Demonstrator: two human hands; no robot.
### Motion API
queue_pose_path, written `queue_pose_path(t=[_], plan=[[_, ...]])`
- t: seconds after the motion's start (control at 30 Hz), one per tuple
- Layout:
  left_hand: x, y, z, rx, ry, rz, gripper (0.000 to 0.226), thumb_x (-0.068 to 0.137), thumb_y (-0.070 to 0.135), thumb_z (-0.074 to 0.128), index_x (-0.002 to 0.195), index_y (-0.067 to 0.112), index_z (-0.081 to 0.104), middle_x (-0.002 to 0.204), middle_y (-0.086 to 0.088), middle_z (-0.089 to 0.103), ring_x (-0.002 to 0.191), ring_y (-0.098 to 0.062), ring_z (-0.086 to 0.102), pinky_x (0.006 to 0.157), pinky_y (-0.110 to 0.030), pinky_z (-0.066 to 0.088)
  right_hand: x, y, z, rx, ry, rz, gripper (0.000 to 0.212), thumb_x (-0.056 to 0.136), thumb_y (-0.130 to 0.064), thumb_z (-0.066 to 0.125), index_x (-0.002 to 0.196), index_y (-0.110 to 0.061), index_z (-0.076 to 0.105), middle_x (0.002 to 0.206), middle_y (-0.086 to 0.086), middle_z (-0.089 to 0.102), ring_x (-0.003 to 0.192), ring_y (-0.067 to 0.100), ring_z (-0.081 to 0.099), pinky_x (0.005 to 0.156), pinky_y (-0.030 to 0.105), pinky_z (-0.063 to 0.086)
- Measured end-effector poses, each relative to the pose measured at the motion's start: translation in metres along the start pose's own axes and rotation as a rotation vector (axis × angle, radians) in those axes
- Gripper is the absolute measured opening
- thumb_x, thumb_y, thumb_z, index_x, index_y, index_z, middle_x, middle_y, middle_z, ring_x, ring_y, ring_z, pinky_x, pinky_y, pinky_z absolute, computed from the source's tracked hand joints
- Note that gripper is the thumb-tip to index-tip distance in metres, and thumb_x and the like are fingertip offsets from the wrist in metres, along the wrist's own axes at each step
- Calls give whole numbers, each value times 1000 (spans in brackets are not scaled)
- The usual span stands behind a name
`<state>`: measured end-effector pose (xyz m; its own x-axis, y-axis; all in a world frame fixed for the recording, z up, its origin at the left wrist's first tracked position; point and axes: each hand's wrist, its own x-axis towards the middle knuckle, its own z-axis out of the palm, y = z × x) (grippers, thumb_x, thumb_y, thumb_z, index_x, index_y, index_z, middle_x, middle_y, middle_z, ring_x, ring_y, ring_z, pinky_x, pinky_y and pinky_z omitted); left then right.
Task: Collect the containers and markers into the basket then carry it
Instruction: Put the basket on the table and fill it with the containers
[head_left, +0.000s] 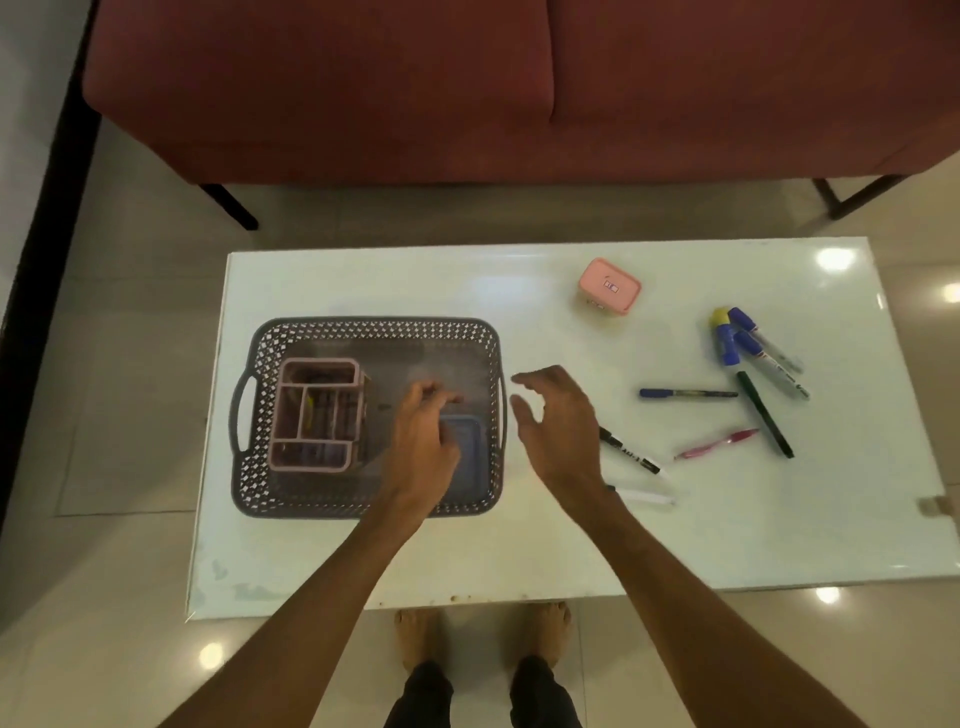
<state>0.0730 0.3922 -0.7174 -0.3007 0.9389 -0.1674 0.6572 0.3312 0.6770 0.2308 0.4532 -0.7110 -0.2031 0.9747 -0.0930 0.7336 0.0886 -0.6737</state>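
A dark perforated basket (270, 338) sits on the left of the white table. Inside it stand a pink divided organiser (317, 415) and a blue container (470, 452), partly hidden by my left hand (423, 441). That hand hovers over the basket with fingers loosely curled and apart, holding nothing I can see. My right hand (558, 421) is spread wide just right of the basket's rim, empty. A pink lidded container (609, 287) stands at the back right. Several markers lie on the right: a blue pen (685, 393), a black marker (764, 414), a pink pen (717, 443), blue-capped markers (753, 343).
A black-and-white marker (631, 451) and a white pen (649, 497) lie close under my right wrist. The table (519, 545) has a near edge by my bare feet (483, 629). A dark red sofa (467, 88) stands beyond the table's far edge.
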Motion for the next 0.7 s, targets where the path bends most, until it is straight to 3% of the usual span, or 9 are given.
queue_pose_path(t=[0.1,0.17,0.27,0.37,0.47,0.6,0.7], plan=[[37,29,7,-61,23,59,42,87,-9,52,120,13,65,126,0,51,107,-22,58,92,-34,52,37,27,-22,49,121,76,27,91,-18,63,118,-19,67,116,0,63,107,23,62,87,41,54],[62,49,15,-125,36,79,42,86,-10,51,117,13,66,124,0,53,107,-14,57,93,-25,50,61,44,-32,-18,132,98,36,91,-19,66,127,-17,62,132,4,59,119,26,58,95,38,49],[91,71,28,-161,24,95,43,86,-8,50,117,17,65,125,1,54,103,-9,57,87,-17,48,97,67,-39,-199,67,105,55,90,-20,68,141,-15,49,148,8,45,129,30,47,96,44,49],[116,79,45,-185,-11,104,47,82,-9,50,117,20,64,125,2,56,108,-14,58,91,-35,54,132,90,-42,-280,68,112,71,86,-20,72,148,-14,38,153,15,35,134,36,40,99,53,50],[134,80,55,-184,-23,104,50,80,-9,50,117,21,64,126,4,57,108,-16,59,90,-41,55,161,107,-41,-289,-10,168,90,82,-28,76,155,-20,25,159,15,26,141,41,31,105,57,43],[147,79,60,-200,-32,75,49,81,-10,50,119,19,63,127,1,57,107,-18,59,90,-41,54,181,116,-37,-280,-179,145,89,81,-27,73,155,-28,24,147,10,38,126,42,43,88,47,47],[147,72,57,-214,-28,56,48,82,-10,49,119,18,63,126,0,57,105,-17,58,90,-40,54,176,114,-37,-255,-145,106,74,80,-26,69,146,-30,36,128,9,49,109,38,52,73,36,42]])
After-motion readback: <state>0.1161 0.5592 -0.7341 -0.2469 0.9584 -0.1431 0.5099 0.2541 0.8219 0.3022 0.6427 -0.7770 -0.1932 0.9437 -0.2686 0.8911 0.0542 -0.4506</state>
